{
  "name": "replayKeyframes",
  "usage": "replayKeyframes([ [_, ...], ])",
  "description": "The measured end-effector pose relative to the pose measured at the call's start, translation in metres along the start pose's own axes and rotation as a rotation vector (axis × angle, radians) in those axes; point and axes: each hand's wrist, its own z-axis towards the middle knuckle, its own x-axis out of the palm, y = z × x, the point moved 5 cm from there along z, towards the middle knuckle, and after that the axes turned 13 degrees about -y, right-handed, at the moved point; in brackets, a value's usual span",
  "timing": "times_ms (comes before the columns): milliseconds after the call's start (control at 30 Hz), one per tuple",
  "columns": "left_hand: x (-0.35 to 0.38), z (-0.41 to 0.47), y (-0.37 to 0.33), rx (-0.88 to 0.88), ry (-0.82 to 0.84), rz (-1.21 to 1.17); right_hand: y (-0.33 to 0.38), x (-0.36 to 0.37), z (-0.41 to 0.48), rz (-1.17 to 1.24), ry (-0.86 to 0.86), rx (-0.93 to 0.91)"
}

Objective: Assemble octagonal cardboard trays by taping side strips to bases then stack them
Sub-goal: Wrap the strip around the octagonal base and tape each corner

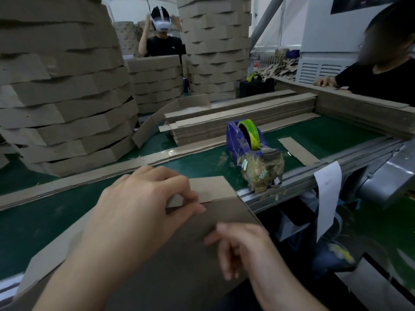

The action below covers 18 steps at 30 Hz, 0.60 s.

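Aligning side strip [210,187] with base [179,261]
The strip is pinched flush by the left hand [139,205], seemingly for taping; the right hand [242,245] is held loose, empty, over the base; tape dispenser [251,151] at two o'clock.

- Right hand [242,250] motion-blurred; grip can't be told.
- Left hand [143,205] pinches short brown cardboard strip [211,187], hiding its left end and its joint with flat brown cardboard base [179,261].
- Base cut off at bottom edge.
- Blue tape dispenser [244,140]: cutter buried under tape scraps.
- White paper slip [327,194]: print unreadable.
- Left stack of brown cardboard trays [62,90] cropped top and left.
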Motion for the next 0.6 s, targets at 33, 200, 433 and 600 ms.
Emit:
replayKeyframes([
  [33,0.001,-0.001,-0.001,0.022,0.008,0.024,0.009,-0.006,0.002,0.022,-0.043,-0.079],
  [200,0.008,-0.002,-0.004,0.094,0.093,0.148,0.046,-0.026,0.008,0.059,-0.197,-0.353],
  [433,0.013,-0.01,0.002,0.163,0.199,0.204,0.096,-0.104,0.058,-0.28,-0.793,-0.66],
  [600,0.013,-0.01,-0.002,0.179,0.204,0.189,0.094,-0.119,0.118,-0.456,-0.651,-0.307],
])
